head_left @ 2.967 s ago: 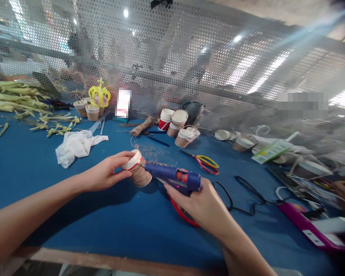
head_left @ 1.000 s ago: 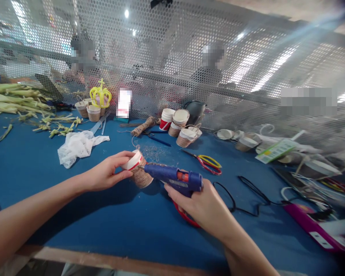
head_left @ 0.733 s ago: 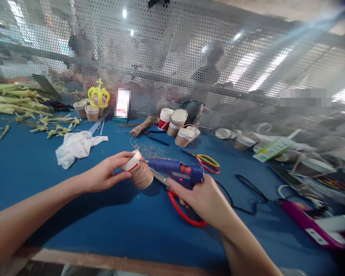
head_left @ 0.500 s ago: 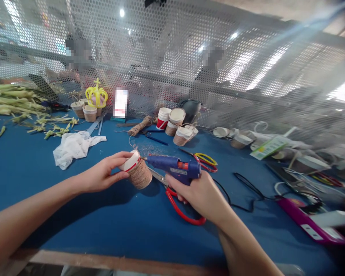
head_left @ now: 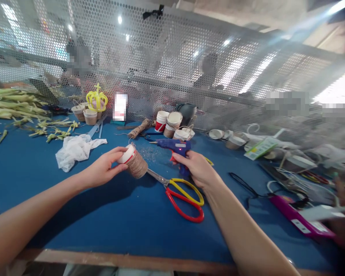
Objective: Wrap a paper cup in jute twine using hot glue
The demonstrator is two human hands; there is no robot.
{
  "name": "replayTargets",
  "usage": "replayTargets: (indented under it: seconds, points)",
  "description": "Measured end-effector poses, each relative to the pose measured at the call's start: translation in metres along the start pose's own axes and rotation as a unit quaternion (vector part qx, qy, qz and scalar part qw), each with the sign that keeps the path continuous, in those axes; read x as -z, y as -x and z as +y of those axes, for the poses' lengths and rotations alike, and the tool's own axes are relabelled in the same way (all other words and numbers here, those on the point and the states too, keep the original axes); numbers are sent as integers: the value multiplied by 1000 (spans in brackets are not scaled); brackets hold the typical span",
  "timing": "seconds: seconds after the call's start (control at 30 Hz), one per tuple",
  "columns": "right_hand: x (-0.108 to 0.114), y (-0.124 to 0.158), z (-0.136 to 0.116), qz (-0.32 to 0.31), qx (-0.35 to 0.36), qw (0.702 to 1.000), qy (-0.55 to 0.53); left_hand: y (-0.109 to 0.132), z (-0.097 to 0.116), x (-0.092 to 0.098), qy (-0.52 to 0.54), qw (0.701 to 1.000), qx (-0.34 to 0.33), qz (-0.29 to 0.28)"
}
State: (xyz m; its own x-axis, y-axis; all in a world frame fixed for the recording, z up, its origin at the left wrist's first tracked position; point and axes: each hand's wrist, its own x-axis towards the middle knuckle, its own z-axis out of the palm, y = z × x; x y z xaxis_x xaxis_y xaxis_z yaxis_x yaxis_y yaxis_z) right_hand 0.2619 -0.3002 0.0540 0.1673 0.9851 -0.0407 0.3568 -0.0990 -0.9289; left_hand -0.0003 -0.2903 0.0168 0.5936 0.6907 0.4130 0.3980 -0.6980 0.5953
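My left hand (head_left: 110,165) grips the white rim of a paper cup (head_left: 137,165), which is tilted and wrapped in brown twine up to a red line near the rim. In my right hand (head_left: 194,165) is a blue glue gun (head_left: 174,145) with an orange trigger and a small red light. Its nozzle points left and stands apart from the cup, above and to its right. Scissors (head_left: 186,199) with one red and one yellow handle lie between my hands, their blade tips hidden behind the cup.
Behind my hands lie a twine roll (head_left: 139,128) and paper cups (head_left: 162,120). White cloth (head_left: 76,149), a yellow crown (head_left: 97,98) and corn husks (head_left: 13,103) are at left. A purple power strip (head_left: 300,218) and cords lie right. A perforated metal screen (head_left: 166,61) borders the back.
My right hand has drawn the glue gun up and away from the cup's rim, uncovering the scissors' yellow handle. My left hand still holds the cup, now slightly higher in view.
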Motion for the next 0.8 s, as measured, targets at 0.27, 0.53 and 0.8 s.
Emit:
replayTargets:
  seconds: [0.27,0.53,0.8]
  points:
    - [-11,-55,28,27,-72,986,146,0,2,3,-19,1000,-18,7]
    - [-25,-42,10,-23,33,983,178,4,13,0,-34,997,-72,-26]
    - [-62,-2,-16,-308,18,934,-182,8,24,-5,-7,992,-111,-61]
